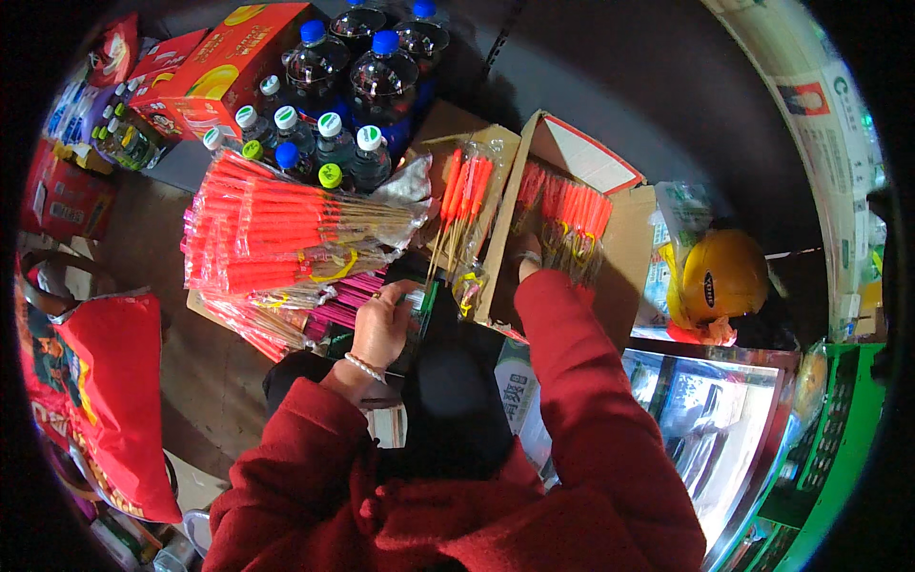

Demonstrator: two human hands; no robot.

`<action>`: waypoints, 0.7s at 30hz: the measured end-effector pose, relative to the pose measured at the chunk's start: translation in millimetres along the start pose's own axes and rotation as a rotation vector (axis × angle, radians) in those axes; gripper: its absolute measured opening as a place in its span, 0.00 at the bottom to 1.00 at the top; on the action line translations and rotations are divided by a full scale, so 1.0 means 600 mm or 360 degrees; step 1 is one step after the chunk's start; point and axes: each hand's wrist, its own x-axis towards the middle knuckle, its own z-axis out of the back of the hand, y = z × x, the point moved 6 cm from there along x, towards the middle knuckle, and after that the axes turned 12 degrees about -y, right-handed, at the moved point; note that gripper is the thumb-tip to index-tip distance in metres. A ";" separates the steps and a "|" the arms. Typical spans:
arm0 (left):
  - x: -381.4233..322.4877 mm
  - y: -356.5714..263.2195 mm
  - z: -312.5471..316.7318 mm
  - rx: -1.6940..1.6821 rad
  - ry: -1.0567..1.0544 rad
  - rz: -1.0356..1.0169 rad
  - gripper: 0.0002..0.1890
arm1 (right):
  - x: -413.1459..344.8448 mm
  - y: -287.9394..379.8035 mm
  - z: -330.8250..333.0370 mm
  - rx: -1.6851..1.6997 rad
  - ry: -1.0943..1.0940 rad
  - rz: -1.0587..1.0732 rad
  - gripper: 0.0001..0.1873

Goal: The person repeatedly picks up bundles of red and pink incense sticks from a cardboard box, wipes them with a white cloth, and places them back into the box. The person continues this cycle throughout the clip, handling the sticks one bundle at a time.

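My left hand (382, 325) is at the green edge of a dark box (423, 314), fingers bent on its rim; whether it grips it is hard to tell. My right hand (529, 259) reaches into an open cardboard box (611, 275), fingers hidden inside. Bundles of red-topped sticks in clear plastic (577, 207) stand in that box. Against its left side rests a bag of orange-red sticks (466, 187). A large pile of bagged red-topped sticks (279, 222) lies to the left, with magenta sticks (347, 297) beneath.
Small drink bottles (330, 136) and large blue-capped bottles (384, 79) stand behind the pile. A red carton (221, 68) is at the upper left, a red bag (118, 393) at the far left. A yellow helmet (725, 275) and a glass-fronted case (704, 422) are at the right.
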 end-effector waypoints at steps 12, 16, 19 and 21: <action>0.000 -0.010 -0.002 0.0285 -0.0049 -0.0415 0.17 | 0.006 -0.082 0.021 0.0922 -0.0021 -0.0774 0.19; 0.003 -0.029 -0.015 0.0281 -0.0014 -0.0488 0.15 | 0.067 -0.146 -0.022 0.1353 -0.0055 -0.1247 0.15; 0.015 -0.017 -0.040 0.0289 0.0073 -0.0527 0.14 | 0.114 -0.180 -0.048 0.2080 0.0258 -0.0892 0.14; -0.011 0.010 -0.006 0.0402 0.0023 -0.0427 0.14 | 0.040 -0.109 -0.004 0.2225 0.0344 -0.0844 0.10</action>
